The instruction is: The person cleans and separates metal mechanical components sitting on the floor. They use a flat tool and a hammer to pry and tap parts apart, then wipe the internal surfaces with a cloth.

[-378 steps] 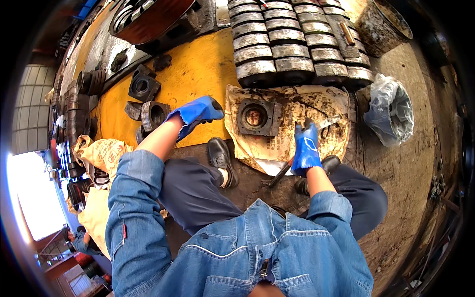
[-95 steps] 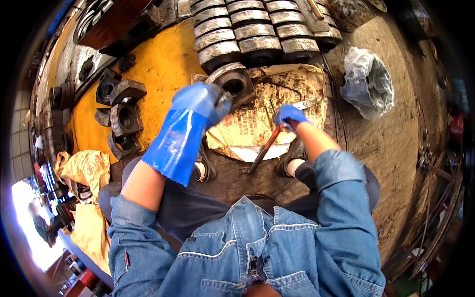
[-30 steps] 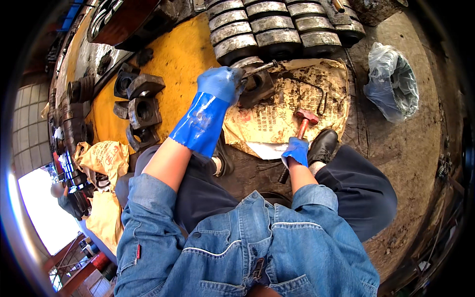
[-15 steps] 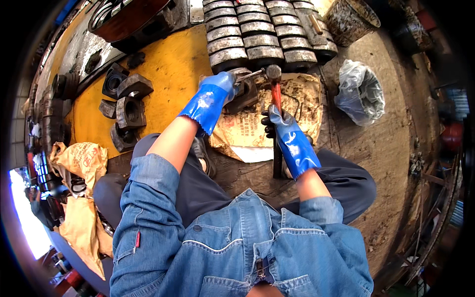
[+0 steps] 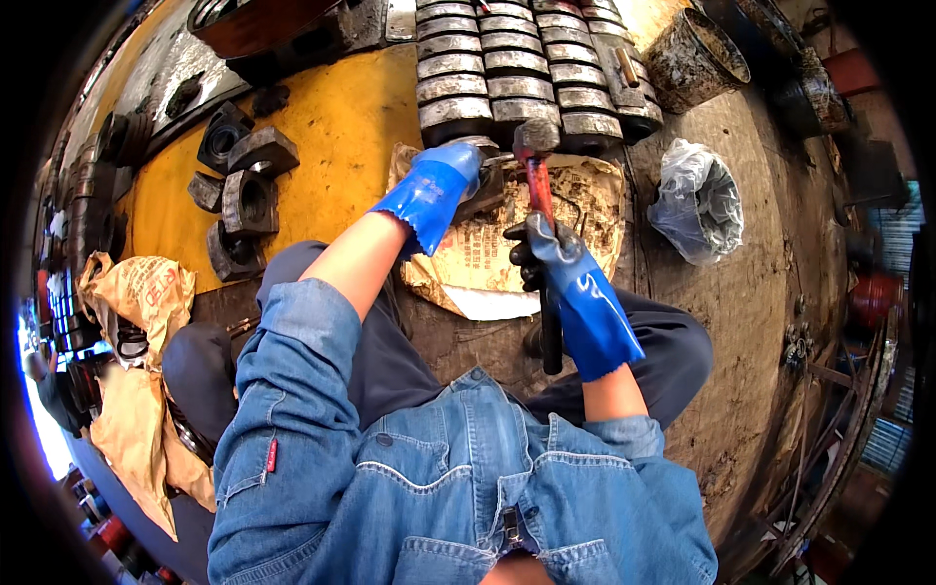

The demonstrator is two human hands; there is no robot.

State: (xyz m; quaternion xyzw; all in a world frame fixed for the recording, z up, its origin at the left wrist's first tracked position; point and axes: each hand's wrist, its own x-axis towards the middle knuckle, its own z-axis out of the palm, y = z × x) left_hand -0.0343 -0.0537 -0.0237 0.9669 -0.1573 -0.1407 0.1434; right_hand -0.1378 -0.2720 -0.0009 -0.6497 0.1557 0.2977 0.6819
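My right hand (image 5: 558,252), in a blue glove with a dark, worn palm side, is closed round the handle of a hammer (image 5: 539,185). The handle is red near the grimy head and black below my hand. My left hand (image 5: 453,174), gloved in blue, is closed beside a dark metal block (image 5: 484,199). A thin metal rod (image 5: 500,157) sticks out from it toward the hammer head; its fingers are mostly hidden. The block rests on a stained paper sack (image 5: 458,258) in front of my crossed legs.
Stacked metal rings (image 5: 453,83) stand in rows beyond my hands. Several loose metal blocks (image 5: 250,203) lie on the yellow plate (image 5: 336,112) at left. At right are a plastic-lined container (image 5: 697,205) and a grimy bucket (image 5: 697,49). A crumpled paper sack (image 5: 146,292) lies at far left.
My left hand has shifted slightly right, and less of the rod shows. The hammer appears a little higher, with more black handle visible below my right hand. The whole view has shifted slightly.
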